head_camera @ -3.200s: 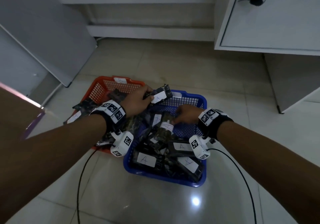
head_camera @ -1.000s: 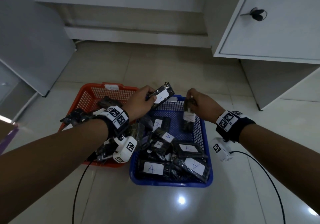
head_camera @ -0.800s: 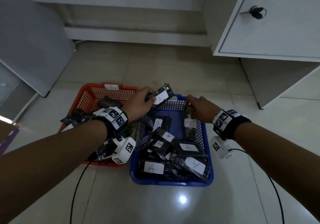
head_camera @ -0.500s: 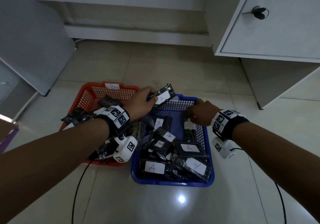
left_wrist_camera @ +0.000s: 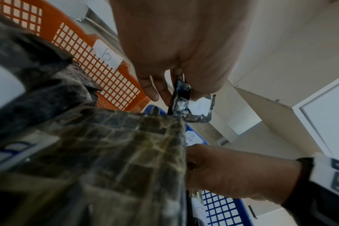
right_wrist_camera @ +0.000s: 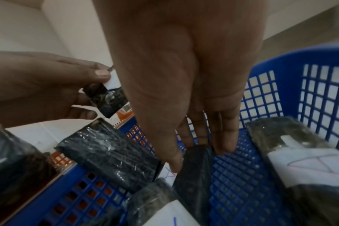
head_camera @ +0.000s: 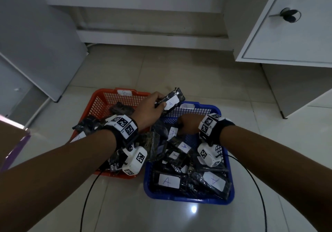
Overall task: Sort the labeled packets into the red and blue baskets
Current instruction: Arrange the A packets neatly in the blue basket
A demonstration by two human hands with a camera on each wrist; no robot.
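My left hand pinches a black packet with a white "A" label above the far rims where the two baskets meet. The red basket carries a "B" tag and holds dark packets. The blue basket is full of several "A" packets. My right hand reaches down into the blue basket. Its fingers are nearly straight and touch the upper end of a dark packet, with the thumb at the packet's left side.
Both baskets stand on a glossy tiled floor. A white cabinet with a key in its door rises at the right, and a grey panel leans at the left. Black cables trail over the floor towards me.
My right hand lowered the packet it held into the blue basket, let it go and moved left onto the pile. The left hand still holds its "A" packet in the same place.
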